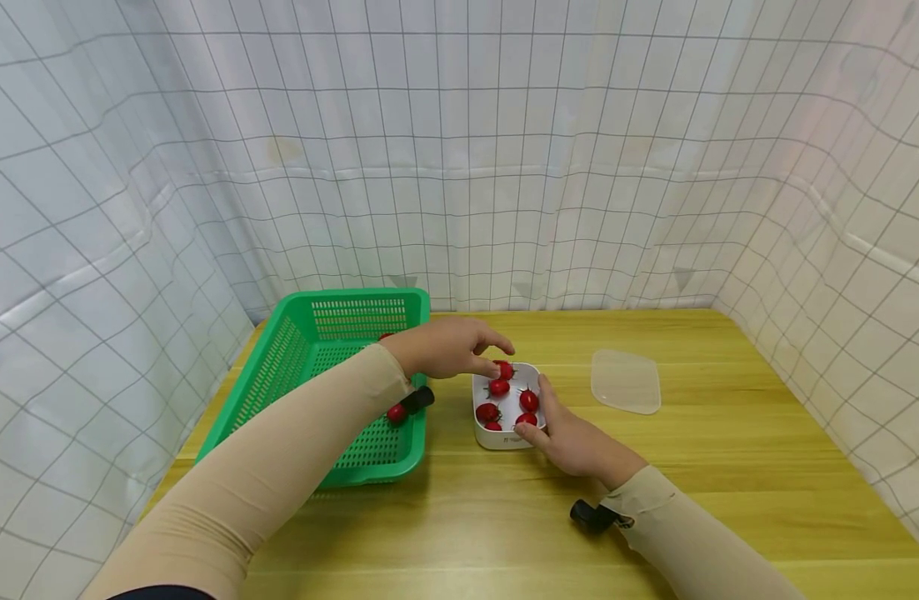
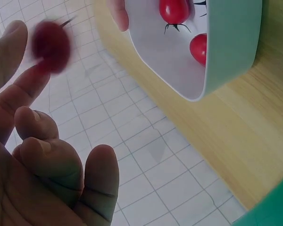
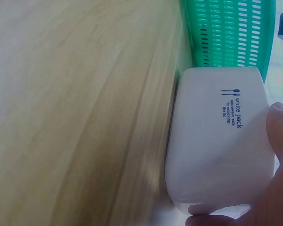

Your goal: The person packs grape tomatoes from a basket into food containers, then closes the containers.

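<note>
My left hand is above the white plastic container, its thumb and index finger spread. In the left wrist view a blurred red cherry tomato with a stem is at those fingertips; the thumb appears apart from it, and index finger contact is unclear. My right hand holds the container's right side, thumb at the near corner and fingers along the far part of the wall. Several cherry tomatoes, such as a near-left one, lie inside. In the right wrist view, dark print marks the container's wall.
Left of the container stands a green slotted basket, with a cherry tomato by its right side and another partly hidden behind my left forearm. A translucent lid lies right on the wooden table. Gridded white curtain encloses the back and sides.
</note>
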Demonstrator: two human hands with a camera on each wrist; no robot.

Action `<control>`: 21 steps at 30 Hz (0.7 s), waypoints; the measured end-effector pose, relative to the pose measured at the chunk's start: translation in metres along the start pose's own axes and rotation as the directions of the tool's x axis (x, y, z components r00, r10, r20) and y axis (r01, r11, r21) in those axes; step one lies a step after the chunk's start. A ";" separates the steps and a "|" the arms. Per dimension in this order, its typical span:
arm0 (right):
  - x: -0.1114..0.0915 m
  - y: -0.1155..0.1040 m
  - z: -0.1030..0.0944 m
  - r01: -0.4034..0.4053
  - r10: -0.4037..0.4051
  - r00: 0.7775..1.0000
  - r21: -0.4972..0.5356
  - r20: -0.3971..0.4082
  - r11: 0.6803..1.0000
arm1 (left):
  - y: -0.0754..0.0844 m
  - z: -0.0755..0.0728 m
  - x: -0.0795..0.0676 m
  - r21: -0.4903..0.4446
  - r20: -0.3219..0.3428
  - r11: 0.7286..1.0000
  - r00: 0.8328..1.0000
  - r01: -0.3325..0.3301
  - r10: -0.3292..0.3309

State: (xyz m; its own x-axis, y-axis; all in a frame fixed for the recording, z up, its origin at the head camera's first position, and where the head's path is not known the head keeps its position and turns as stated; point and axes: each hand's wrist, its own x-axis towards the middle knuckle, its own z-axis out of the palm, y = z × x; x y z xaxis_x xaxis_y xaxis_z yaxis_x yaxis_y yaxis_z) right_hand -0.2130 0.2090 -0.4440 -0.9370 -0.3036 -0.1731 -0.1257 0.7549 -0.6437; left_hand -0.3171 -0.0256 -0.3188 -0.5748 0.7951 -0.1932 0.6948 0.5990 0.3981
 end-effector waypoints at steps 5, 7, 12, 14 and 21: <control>0.000 0.001 0.001 0.008 -0.008 1.000 -0.001 0.000 1.000 | 0.000 -0.001 -0.001 -0.015 0.001 1.000 1.000 -0.003 0.003; 0.000 0.001 0.001 0.007 -0.007 1.000 -0.002 0.003 1.000 | -0.001 -0.001 -0.002 -0.030 -0.008 1.000 1.000 -0.005 0.004; 0.002 0.002 0.002 0.014 -0.014 1.000 0.011 -0.001 1.000 | -0.010 -0.007 -0.007 -0.057 -0.062 0.998 0.998 0.020 -0.023; 0.002 0.003 0.003 0.023 -0.023 1.000 0.012 -0.004 1.000 | -0.017 -0.012 -0.009 -0.072 -0.095 0.997 0.994 0.040 -0.047; 0.001 0.000 0.001 0.008 -0.008 1.000 -0.004 -0.004 1.000 | -0.060 -0.027 -0.021 -0.145 -0.219 0.981 0.963 0.127 -0.157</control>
State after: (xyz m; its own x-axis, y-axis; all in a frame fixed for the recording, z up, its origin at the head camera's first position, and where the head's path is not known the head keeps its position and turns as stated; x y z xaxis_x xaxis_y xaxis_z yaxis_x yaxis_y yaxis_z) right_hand -0.2132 0.2086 -0.4452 -0.9372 -0.3075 -0.1644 -0.1351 0.7548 -0.6419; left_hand -0.3590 -0.0807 -0.3147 -0.7575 0.6508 -0.0518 0.5461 0.6751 0.4960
